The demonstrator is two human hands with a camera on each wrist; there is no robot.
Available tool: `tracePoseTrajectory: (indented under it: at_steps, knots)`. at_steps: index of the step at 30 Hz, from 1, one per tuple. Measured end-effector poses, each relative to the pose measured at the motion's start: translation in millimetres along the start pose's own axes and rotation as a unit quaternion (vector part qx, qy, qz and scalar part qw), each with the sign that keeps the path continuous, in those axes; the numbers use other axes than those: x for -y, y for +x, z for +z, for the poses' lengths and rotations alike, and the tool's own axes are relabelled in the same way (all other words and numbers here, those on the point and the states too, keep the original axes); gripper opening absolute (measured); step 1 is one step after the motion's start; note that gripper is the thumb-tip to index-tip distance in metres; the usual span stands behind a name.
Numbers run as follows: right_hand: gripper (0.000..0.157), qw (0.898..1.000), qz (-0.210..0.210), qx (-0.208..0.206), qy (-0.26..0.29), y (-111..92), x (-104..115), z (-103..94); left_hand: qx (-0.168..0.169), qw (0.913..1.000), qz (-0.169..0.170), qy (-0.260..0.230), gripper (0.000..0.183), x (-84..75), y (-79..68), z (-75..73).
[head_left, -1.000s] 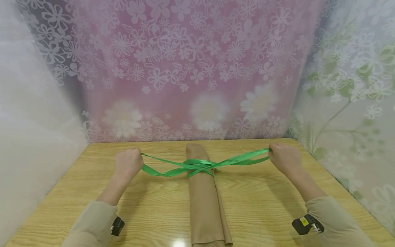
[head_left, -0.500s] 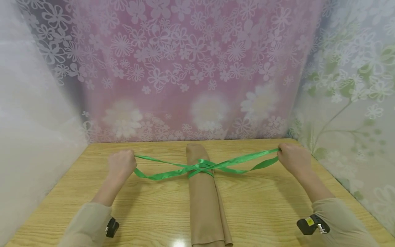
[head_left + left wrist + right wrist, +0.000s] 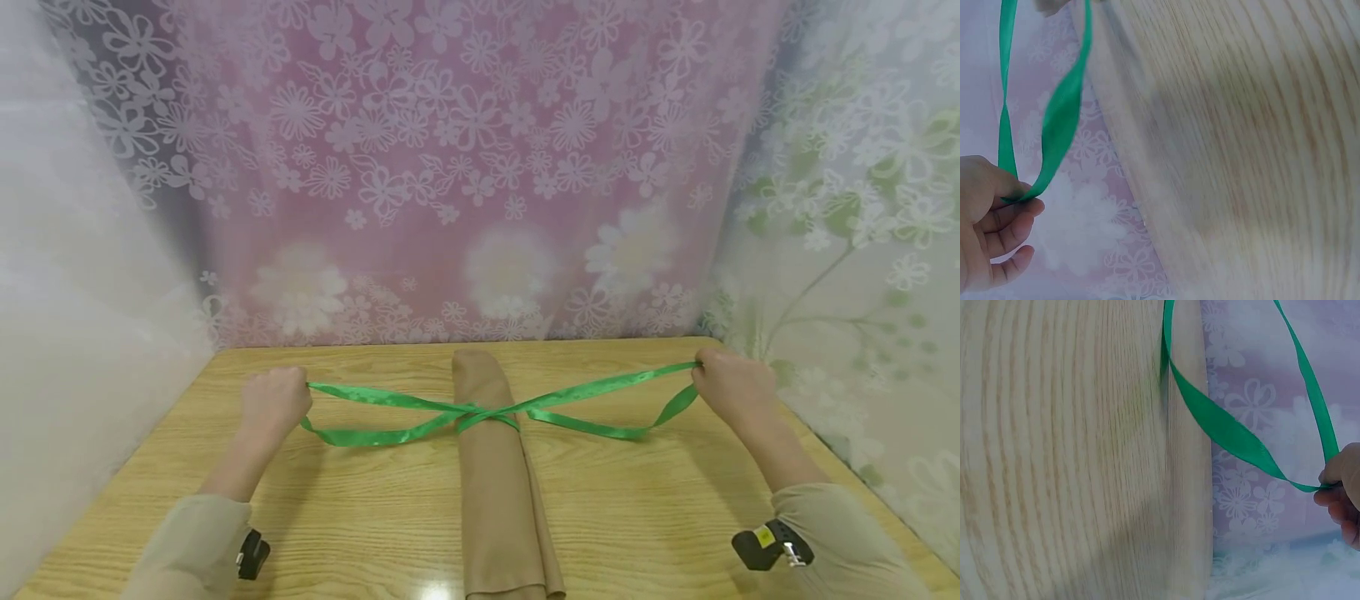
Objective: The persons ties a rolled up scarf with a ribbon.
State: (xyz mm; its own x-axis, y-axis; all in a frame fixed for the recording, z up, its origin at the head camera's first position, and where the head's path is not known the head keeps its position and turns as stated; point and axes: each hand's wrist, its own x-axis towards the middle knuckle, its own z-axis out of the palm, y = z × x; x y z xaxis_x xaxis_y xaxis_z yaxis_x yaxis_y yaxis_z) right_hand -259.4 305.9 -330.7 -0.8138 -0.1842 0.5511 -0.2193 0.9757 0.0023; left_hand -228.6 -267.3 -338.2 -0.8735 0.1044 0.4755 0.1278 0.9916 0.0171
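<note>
A green satin ribbon [image 3: 585, 389] wraps around a rolled tan sheet [image 3: 498, 500], which looks like leather or smooth cloth, lying lengthwise mid-table. From the crossing on top of the roll, one long loop runs out to each side. My left hand [image 3: 275, 404] pinches the end of the left loop between thumb and forefinger; the left wrist view shows the ribbon [image 3: 1063, 115] bent at the fingertips. On the other side my right hand [image 3: 735, 387] pinches the right loop's end, and the right wrist view shows that ribbon [image 3: 1222, 428] twisting into the fingers. Both hands are raised above the table.
The wooden table [image 3: 375, 517] has its far edge against a pink floral curtain [image 3: 480, 183]. Pale floral sheets hang on the left and right [image 3: 862, 250]. A black wrist camera [image 3: 253, 554] sits on each sleeve.
Both hands have moved outward, away from each other. The loops have grown longer, and the ribbon crossing over the roll has drawn in tighter. The roll stays put.
</note>
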Motion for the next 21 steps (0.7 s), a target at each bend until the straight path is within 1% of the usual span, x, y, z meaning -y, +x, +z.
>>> tracePoseTrajectory:
  at_steps: [2, 4, 7, 9, 11, 14, 18, 21]
  knots:
    - [0.014, 1.000, 0.005, 0.007, 0.003, 0, -3, 0.1, 0.003, 1.0000, -0.006, -0.004, 0.036, 3.1, -0.1, -1.3]
    - [0.015, 1.000, 0.004, 0.009, 0.004, -1, -6, 0.1, -0.001, 1.0000, -0.003, -0.002, 0.036, 6.3, -0.1, -2.8]
    - [0.015, 1.000, -0.006, -0.001, -0.007, -2, -11, -0.5, 0.003, 1.0000, -0.006, 0.004, 0.038, 11.0, -0.3, -5.3]
    - [0.015, 1.000, -0.014, -0.008, -0.014, -3, -14, -1.7, 0.011, 0.9999, -0.009, 0.009, 0.040, 13.8, -0.4, -6.7]
    - [0.015, 1.000, -0.018, -0.011, -0.020, -3, -16, -3.3, 0.027, 0.9994, -0.019, 0.010, 0.040, 15.9, -1.0, -7.8]
    - [0.016, 1.000, -0.003, -0.001, -0.018, -4, -19, -6.6, 0.034, 0.9991, -0.024, 0.006, 0.039, 18.5, -2.2, -7.9]
    - [0.017, 1.000, 0.020, 0.013, -0.020, -6, -24, -9.0, 0.027, 0.9994, -0.021, 0.006, 0.037, 21.9, -4.9, -7.0]
    - [0.014, 1.000, 0.015, 0.006, -0.026, -9, -29, -8.7, 0.040, 0.9989, -0.024, 0.006, 0.036, 24.7, -8.3, -6.9]
